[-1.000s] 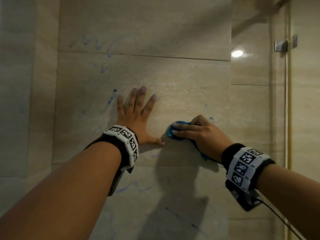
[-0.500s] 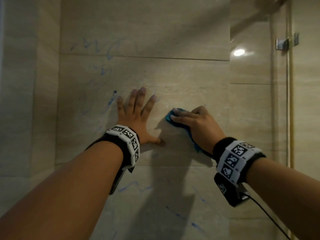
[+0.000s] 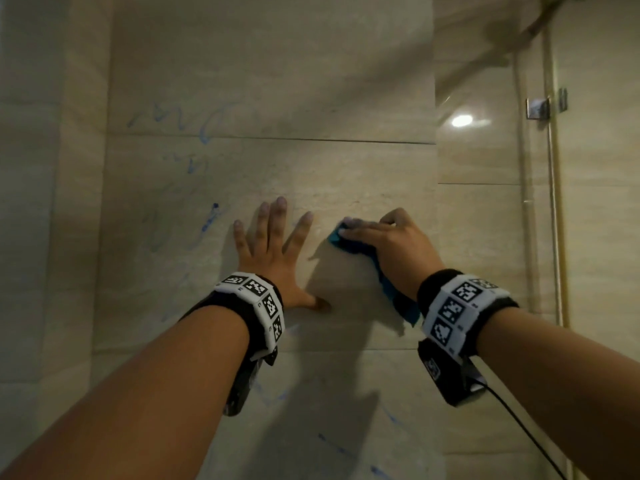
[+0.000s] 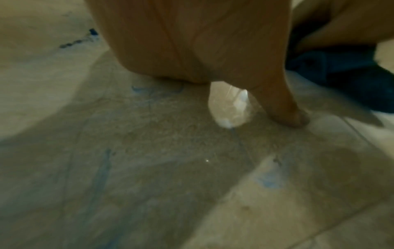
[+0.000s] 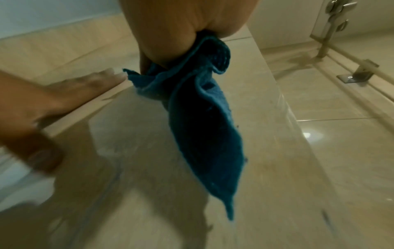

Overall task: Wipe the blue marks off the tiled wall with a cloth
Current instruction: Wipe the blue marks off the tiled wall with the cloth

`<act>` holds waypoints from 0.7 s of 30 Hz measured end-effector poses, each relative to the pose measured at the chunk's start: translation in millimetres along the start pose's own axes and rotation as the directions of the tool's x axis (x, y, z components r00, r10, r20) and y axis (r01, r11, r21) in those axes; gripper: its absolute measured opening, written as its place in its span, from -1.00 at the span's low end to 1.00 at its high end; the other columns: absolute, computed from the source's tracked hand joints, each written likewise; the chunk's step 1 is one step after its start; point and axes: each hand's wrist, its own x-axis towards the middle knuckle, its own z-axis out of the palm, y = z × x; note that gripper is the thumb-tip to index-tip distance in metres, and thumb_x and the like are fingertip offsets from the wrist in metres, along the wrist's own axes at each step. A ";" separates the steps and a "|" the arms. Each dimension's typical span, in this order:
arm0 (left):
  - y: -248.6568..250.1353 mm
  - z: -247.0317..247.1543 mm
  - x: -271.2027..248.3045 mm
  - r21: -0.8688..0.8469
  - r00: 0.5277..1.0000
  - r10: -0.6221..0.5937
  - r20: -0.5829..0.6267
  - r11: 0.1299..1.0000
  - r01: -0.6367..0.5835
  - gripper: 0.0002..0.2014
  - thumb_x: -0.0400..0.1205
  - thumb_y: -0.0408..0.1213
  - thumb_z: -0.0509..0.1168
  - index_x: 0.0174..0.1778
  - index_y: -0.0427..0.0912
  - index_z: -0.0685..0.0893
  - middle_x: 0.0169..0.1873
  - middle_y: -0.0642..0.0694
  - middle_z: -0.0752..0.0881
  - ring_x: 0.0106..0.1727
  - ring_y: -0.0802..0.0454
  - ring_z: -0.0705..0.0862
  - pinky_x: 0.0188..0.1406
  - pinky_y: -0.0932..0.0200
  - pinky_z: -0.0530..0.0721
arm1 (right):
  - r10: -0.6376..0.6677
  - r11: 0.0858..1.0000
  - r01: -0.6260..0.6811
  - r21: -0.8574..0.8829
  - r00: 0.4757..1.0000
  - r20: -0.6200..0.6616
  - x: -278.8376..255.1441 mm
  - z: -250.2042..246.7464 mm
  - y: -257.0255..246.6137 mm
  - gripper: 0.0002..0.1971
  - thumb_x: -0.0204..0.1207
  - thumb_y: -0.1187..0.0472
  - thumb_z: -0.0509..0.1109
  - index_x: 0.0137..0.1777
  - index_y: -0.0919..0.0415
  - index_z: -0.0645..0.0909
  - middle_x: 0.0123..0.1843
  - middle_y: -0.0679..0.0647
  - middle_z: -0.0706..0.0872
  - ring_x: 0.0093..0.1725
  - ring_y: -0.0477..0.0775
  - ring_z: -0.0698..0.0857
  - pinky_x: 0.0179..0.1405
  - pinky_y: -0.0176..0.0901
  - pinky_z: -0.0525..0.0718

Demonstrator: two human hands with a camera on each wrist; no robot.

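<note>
Blue marks [image 3: 209, 220] streak the beige tiled wall [image 3: 277, 81] left of my hands, with more scribbles higher up [image 3: 204, 135] and lower down [image 3: 332, 441]. My left hand [image 3: 273, 244] lies flat on the wall, fingers spread and straight. Just to its right, my right hand [image 3: 381, 237] holds a blue cloth [image 3: 349, 245] against the tile, fingertips on its front edge. In the right wrist view the bunched cloth [image 5: 204, 126] hangs down from under the palm. The left wrist view shows the left thumb on the tile and a dark mark [image 4: 78, 40] nearby.
A glass panel with a metal hinge [image 3: 538, 107] and a gold frame strip [image 3: 554, 237] stands at the right. A lamp reflection [image 3: 462, 121] glares on the tile there. A wall corner runs down the left side.
My right hand has slid the cloth up the wall, from level with the left thumb to beside the left fingers. The left hand has stayed flat in place.
</note>
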 end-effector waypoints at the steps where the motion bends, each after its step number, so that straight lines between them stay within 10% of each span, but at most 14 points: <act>1: -0.5 0.4 0.1 -0.005 1.000 0.002 -0.004 1.000 -0.002 0.40 0.14 0.62 0.27 0.32 0.16 -0.79 0.34 -0.11 -0.81 0.32 -0.19 -0.81 0.37 -0.45 -0.53 | 0.027 1.000 -0.027 0.011 1.000 -0.007 6.1 -1.7 6.4 -0.54 0.54 0.44 0.33 0.40 0.06 0.59 0.45 -0.02 0.57 0.09 0.21 0.48 -0.01 -0.40 0.28; 4: -0.9 0.7 -1.3 -0.013 1.000 0.013 -0.008 1.000 -0.013 0.41 0.10 0.64 0.26 0.36 0.16 -0.76 0.37 -0.11 -0.79 0.37 -0.20 -0.77 0.40 -0.46 -0.50 | 0.102 0.993 -0.094 0.077 0.989 -0.111 19.3 -8.0 27.1 -0.55 0.52 0.49 0.32 0.36 0.13 0.62 0.42 0.05 0.59 0.13 0.11 0.50 0.09 -0.56 0.29; 6: -0.1 0.6 -1.7 -0.007 1.000 0.011 -0.012 1.000 -0.012 0.42 0.08 0.65 0.24 0.34 0.16 -0.77 0.37 -0.11 -0.79 0.38 -0.20 -0.76 0.42 -0.46 -0.49 | 0.127 0.987 -0.108 0.121 0.979 -0.157 19.0 -6.1 35.8 -0.51 0.50 0.55 0.33 0.36 0.12 0.63 0.41 0.04 0.60 0.14 0.22 0.59 0.24 -0.25 0.51; 8: 0.5 1.3 -1.2 -0.004 1.000 0.003 -0.021 1.000 -0.003 0.42 0.06 0.67 0.23 0.32 0.16 -0.80 0.37 -0.12 -0.79 0.40 -0.21 -0.75 0.40 -0.46 -0.51 | 0.117 0.992 -0.104 0.073 0.974 -0.192 9.7 2.6 36.5 -0.49 0.51 0.55 0.33 0.40 0.12 0.59 0.44 0.02 0.57 0.05 0.30 0.61 0.14 0.00 0.60; 18: 1.7 0.3 -2.7 -0.025 1.000 -0.001 -0.031 1.000 0.000 0.43 0.03 0.68 0.21 0.32 0.18 -0.80 0.37 -0.11 -0.79 0.47 -0.22 -0.70 0.36 -0.42 -0.56 | -0.093 0.991 0.075 -0.108 0.981 -0.170 -26.9 11.2 31.2 -0.46 0.33 0.56 0.49 0.30 0.14 0.68 0.19 0.07 0.76 -0.29 0.26 0.60 -0.42 0.01 0.70; 21: 1.7 -0.2 -3.0 -0.019 1.000 0.007 -0.026 1.000 -0.007 0.42 0.04 0.69 0.20 0.33 0.17 -0.79 0.38 -0.11 -0.79 0.47 -0.22 -0.69 0.43 -0.46 -0.49 | -0.028 0.995 0.013 -0.099 0.987 -0.158 -16.2 -3.3 34.7 -0.52 0.39 0.53 0.44 0.30 0.19 0.66 0.29 0.18 0.69 -0.17 0.33 0.65 -0.27 0.11 0.72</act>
